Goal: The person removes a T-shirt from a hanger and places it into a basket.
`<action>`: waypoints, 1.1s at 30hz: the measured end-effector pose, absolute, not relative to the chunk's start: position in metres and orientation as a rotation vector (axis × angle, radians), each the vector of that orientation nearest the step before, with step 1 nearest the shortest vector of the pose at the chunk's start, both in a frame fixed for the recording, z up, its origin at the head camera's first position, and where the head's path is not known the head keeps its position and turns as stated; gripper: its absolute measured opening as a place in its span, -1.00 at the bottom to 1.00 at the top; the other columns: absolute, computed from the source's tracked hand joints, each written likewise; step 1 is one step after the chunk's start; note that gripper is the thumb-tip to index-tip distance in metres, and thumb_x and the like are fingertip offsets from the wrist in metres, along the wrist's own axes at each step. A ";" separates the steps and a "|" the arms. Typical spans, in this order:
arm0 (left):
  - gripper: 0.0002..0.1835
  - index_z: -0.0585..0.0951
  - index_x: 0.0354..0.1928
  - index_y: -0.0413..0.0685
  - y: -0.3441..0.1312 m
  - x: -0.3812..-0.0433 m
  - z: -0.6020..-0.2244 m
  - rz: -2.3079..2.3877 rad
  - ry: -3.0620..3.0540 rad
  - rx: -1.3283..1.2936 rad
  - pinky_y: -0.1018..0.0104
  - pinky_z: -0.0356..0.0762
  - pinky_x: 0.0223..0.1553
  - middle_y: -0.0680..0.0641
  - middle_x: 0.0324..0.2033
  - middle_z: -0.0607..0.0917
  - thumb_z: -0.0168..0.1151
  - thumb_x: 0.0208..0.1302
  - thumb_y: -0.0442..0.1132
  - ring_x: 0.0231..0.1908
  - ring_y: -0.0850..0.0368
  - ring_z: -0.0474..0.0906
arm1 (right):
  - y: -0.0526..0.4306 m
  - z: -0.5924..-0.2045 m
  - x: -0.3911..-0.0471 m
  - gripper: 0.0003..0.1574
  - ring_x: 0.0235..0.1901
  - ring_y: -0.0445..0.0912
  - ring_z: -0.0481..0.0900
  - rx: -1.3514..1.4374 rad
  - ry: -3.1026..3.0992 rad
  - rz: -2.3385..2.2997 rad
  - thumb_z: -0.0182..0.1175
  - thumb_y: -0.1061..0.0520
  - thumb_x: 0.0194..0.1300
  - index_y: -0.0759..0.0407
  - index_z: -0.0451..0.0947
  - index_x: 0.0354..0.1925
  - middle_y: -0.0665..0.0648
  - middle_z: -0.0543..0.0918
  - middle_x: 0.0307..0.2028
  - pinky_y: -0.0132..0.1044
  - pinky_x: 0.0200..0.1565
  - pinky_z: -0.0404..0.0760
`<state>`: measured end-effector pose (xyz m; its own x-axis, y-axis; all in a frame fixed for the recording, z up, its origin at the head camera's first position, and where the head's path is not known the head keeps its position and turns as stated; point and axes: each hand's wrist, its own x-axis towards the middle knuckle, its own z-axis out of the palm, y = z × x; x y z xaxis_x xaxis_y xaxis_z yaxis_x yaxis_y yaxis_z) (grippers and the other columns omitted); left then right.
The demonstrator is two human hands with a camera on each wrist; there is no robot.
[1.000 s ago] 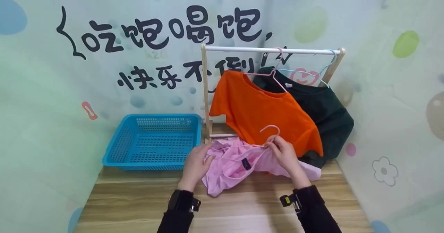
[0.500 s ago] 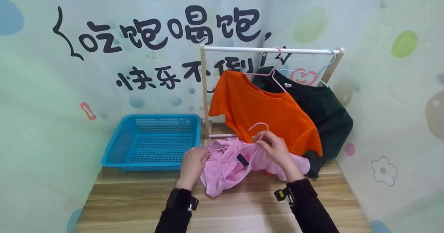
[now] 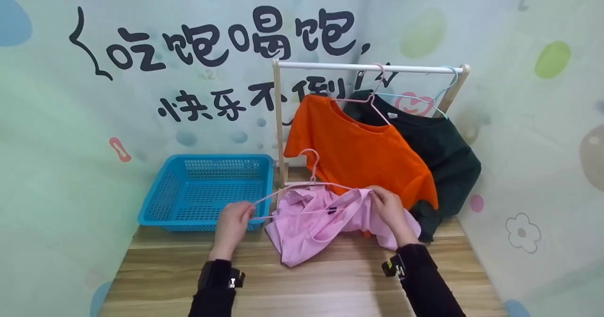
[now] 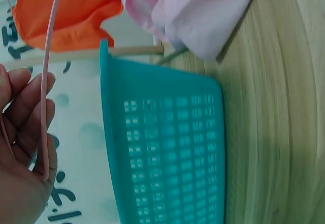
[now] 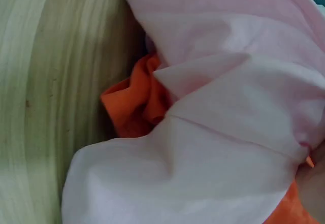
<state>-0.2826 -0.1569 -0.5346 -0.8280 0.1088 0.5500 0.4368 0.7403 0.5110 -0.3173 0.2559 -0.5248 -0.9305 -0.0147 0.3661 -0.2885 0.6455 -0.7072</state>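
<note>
My left hand (image 3: 234, 222) grips the left end of a thin pink hanger (image 3: 315, 166) in front of the basket; the left wrist view shows the hanger's bent corner (image 4: 45, 173) within the fingers. The hook stands up over the pink shirt (image 3: 302, 241), which lies bunched on the table. Part of the hanger runs into the shirt's neckline, where its right end is hidden. My right hand (image 3: 389, 208) pinches the shirt's edge at the right of the neck. A dark neck label (image 3: 332, 210) shows inside the collar. Pink cloth fills most of the right wrist view.
Behind the hands stands a rack with a white rail (image 3: 330, 65). From it hang an orange shirt (image 3: 363, 156) on a pink hanger and a dark green shirt (image 3: 443, 156) on a light blue one. A blue plastic basket (image 3: 207, 158) stands at the left.
My left hand has moved left with the hanger's end, and the hook has shifted left and up. My right hand has left the hook's base and now holds the shirt's edge.
</note>
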 end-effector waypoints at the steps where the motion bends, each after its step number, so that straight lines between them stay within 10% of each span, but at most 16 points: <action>1: -0.78 0.56 -0.50 -0.05 -0.162 -0.282 -0.534 -0.900 -2.445 -0.405 0.03 0.45 -0.20 0.08 -0.58 0.56 0.25 0.34 -0.34 -0.40 -0.02 0.55 | 0.257 -0.527 -0.319 -0.80 -0.10 0.14 0.63 0.213 -2.524 1.176 0.18 0.23 0.42 0.21 0.69 -0.07 0.22 0.72 -0.12 0.07 0.17 0.49; 16: -0.78 0.56 -0.51 -0.13 -0.200 -0.274 -0.540 -0.933 -2.334 -0.412 -0.03 0.45 -0.21 -0.01 -0.55 0.59 0.22 0.32 -0.45 -0.41 -0.05 0.53 | 0.274 -0.556 -0.322 -0.66 -0.01 0.27 0.58 0.089 -2.675 1.069 0.08 0.28 0.43 0.36 0.53 0.11 0.38 0.63 0.02 0.14 0.20 0.42; 24: -0.78 0.56 -0.50 -0.10 -0.184 -0.275 -0.539 -0.967 -2.383 -0.429 0.01 0.45 -0.17 0.03 -0.54 0.59 0.25 0.33 -0.40 -0.38 -0.01 0.53 | 0.270 -0.504 -0.300 -0.62 0.09 0.15 0.58 0.192 -2.384 1.423 -0.03 0.19 0.55 0.36 0.52 0.16 0.33 0.63 0.08 -0.14 0.21 0.47; 29: -0.78 0.57 -0.50 -0.08 -0.169 -0.278 -0.538 -1.036 -2.377 -0.447 0.00 0.46 -0.18 0.04 -0.54 0.59 0.23 0.34 -0.40 -0.36 -0.02 0.53 | 0.263 -0.468 -0.278 -0.69 -0.02 0.13 0.64 0.424 -2.485 1.420 0.12 0.26 0.45 0.38 0.60 0.07 0.30 0.69 -0.04 -0.49 0.03 0.51; 33: -0.77 0.57 -0.50 -0.06 -0.158 -0.280 -0.537 -1.071 -2.376 -0.450 0.02 0.45 -0.20 0.05 -0.53 0.58 0.22 0.37 -0.36 -0.37 0.00 0.50 | 0.273 -0.473 -0.279 -0.82 -0.27 0.13 0.71 0.463 -2.452 1.457 0.20 0.34 0.36 0.40 0.67 -0.12 0.31 0.73 -0.27 -0.37 -0.17 0.66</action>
